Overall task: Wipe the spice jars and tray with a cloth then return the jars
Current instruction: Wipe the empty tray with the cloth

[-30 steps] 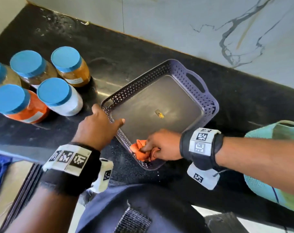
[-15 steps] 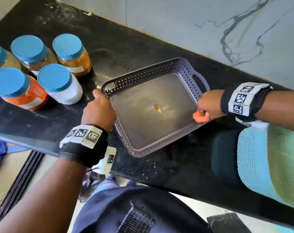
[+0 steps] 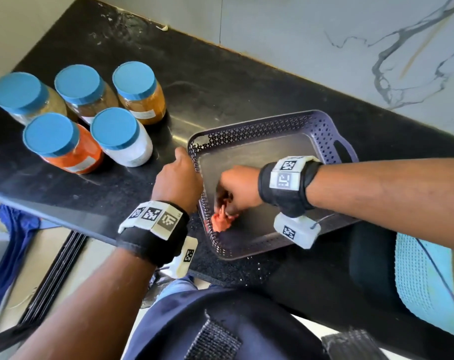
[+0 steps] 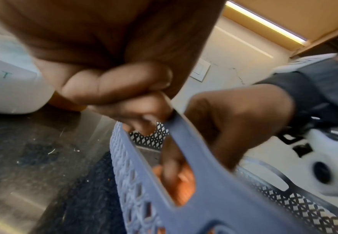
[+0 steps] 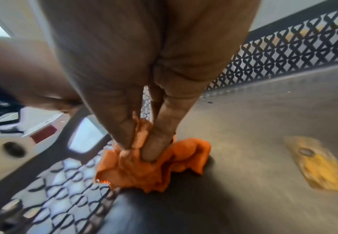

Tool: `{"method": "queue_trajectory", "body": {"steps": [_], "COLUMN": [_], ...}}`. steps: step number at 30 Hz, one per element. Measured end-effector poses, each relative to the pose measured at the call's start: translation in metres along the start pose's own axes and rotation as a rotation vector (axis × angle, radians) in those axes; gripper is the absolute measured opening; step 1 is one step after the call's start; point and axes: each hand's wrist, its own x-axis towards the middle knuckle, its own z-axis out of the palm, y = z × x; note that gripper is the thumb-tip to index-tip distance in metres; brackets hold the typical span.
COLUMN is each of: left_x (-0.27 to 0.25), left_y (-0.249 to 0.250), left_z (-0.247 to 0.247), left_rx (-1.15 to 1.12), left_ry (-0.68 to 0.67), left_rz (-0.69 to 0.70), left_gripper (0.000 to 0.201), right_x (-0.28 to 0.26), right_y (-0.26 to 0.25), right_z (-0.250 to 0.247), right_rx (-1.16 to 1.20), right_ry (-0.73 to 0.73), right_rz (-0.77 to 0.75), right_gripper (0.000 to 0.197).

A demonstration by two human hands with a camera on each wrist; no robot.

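A grey-purple perforated tray (image 3: 322, 133) lies on the black counter (image 3: 220, 81). My left hand (image 3: 180, 178) grips the tray's left rim (image 4: 176, 126) at the handle, fingers curled over it. My right hand (image 3: 236, 189) holds a bunched orange cloth (image 3: 220, 222) and presses it on the tray floor by the left wall (image 5: 154, 167). Several blue-lidded spice jars (image 3: 122, 136) stand on the counter left of the tray, outside it. A yellow sticker (image 5: 318, 163) sits on the tray floor.
A marbled grey wall (image 3: 324, 42) runs behind the counter. A teal mesh thing (image 3: 423, 281) lies at the counter's right front edge. The counter's front edge (image 3: 65, 216) drops to the floor at the left, with a blue fabric (image 3: 10, 250) below.
My right hand swept the cloth from the tray's near left corner to its right rim, and is now back at the left wall. The left hand kept hold of the left rim.
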Motion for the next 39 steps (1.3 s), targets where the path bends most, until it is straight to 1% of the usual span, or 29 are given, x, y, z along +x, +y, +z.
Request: {"method": "queue_trajectory", "body": {"steps": [1, 3, 5, 6, 7, 8, 10, 12, 14, 16, 17, 19, 21, 23, 24, 25, 27, 28, 29, 31, 32, 33, 34, 36, 38, 39], "left_x": [0.001, 0.001, 0.001, 0.001, 0.002, 0.003, 0.005, 0.007, 0.008, 0.006, 0.006, 0.003, 0.002, 0.003, 0.004, 0.006, 0.009, 0.011, 0.012, 0.012, 0.011, 0.010, 0.010, 0.010, 0.010, 0.010], "left_y": [-0.002, -0.004, -0.004, -0.005, -0.005, -0.006, -0.005, -0.005, -0.005, -0.004, -0.004, -0.002, -0.001, -0.001, -0.002, -0.004, -0.006, -0.006, -0.006, -0.005, -0.003, -0.002, -0.001, -0.002, -0.003, -0.003], "left_z": [0.000, 0.000, 0.000, 0.000, 0.000, 0.001, 0.003, 0.002, 0.001, 0.000, -0.001, -0.001, -0.002, -0.002, -0.001, -0.001, -0.001, -0.001, -0.001, -0.001, -0.001, 0.000, 0.001, 0.000, -0.002, -0.003], "left_rx": [0.003, 0.001, -0.011, -0.017, -0.016, -0.010, 0.004, 0.021, 0.047, 0.066, 0.067, 0.049, 0.030, 0.028, 0.032, 0.039, 0.054, 0.054, 0.056, 0.068, 0.078, 0.087, 0.091, 0.081, 0.074, 0.073], "left_ry": [-0.009, -0.021, -0.023, -0.022, -0.021, -0.017, -0.008, -0.013, -0.026, -0.026, -0.022, -0.028, -0.042, -0.048, -0.052, -0.058, -0.074, -0.079, -0.080, -0.078, -0.070, -0.064, -0.059, -0.059, -0.071, -0.076], "left_rz": [0.002, 0.000, 0.002, 0.004, 0.007, 0.008, 0.012, 0.018, 0.030, 0.034, 0.030, 0.008, -0.014, -0.022, -0.019, -0.011, 0.010, 0.019, 0.025, 0.022, 0.018, 0.015, 0.011, 0.003, -0.009, -0.013], "left_gripper": [0.015, 0.016, 0.017, 0.017, 0.016, 0.016, 0.014, 0.012, 0.012, 0.011, 0.011, 0.010, 0.008, 0.007, 0.007, 0.007, 0.007, 0.007, 0.008, 0.010, 0.011, 0.012, 0.012, 0.011, 0.007, 0.006], "right_x": [0.008, 0.025, 0.033, 0.036, 0.036, 0.038, 0.037, 0.042, 0.048, 0.054, 0.056, 0.051, 0.039, 0.027, 0.024, 0.019, 0.021, 0.025, 0.030, 0.037, 0.039, 0.038, 0.034, 0.016, -0.016, -0.024], "right_y": [-0.002, 0.006, 0.020, 0.025, 0.026, 0.026, 0.021, 0.013, 0.013, 0.017, 0.019, 0.030, 0.046, 0.060, 0.065, 0.066, 0.062, 0.059, 0.049, 0.027, 0.018, 0.011, 0.008, 0.013, 0.029, 0.046], "right_z": [-0.008, -0.026, -0.042, -0.045, -0.042, -0.035, -0.019, -0.015, -0.020, -0.023, -0.021, -0.021, -0.022, -0.025, -0.025, -0.030, -0.033, -0.034, -0.032, -0.027, -0.020, -0.011, -0.003, 0.020, 0.029, 0.032], "right_rx": [-0.037, -0.080, -0.036, -0.050, -0.077, -0.115, -0.191, -0.255, -0.272, -0.250, -0.304, -0.432, -0.474, -0.371, -0.345, -0.363, -0.352, -0.371, -0.367, -0.393, -0.337, -0.275, -0.294, -0.496, -0.602, -0.591], "right_ry": [0.054, 0.221, 0.393, 0.454, 0.482, 0.492, 0.434, 0.337, 0.333, 0.344, 0.360, 0.376, 0.333, 0.274, 0.237, 0.238, 0.244, 0.261, 0.275, 0.258, 0.248, 0.254, 0.174, -0.057, -0.255, -0.300], "right_rz": [0.000, 0.050, 0.113, 0.111, 0.078, 0.008, -0.097, -0.101, -0.048, -0.043, -0.073, -0.077, 0.006, 0.176, 0.237, 0.268, 0.291, 0.261, 0.230, 0.162, 0.095, 0.011, -0.047, -0.203, -0.309, -0.279], "right_gripper": [0.027, 0.029, 0.031, 0.031, 0.029, 0.025, 0.021, 0.025, 0.025, 0.019, 0.018, 0.019, 0.017, 0.012, 0.011, 0.014, 0.030, 0.034, 0.033, 0.019, 0.013, 0.013, 0.013, 0.012, 0.012, 0.016]}}
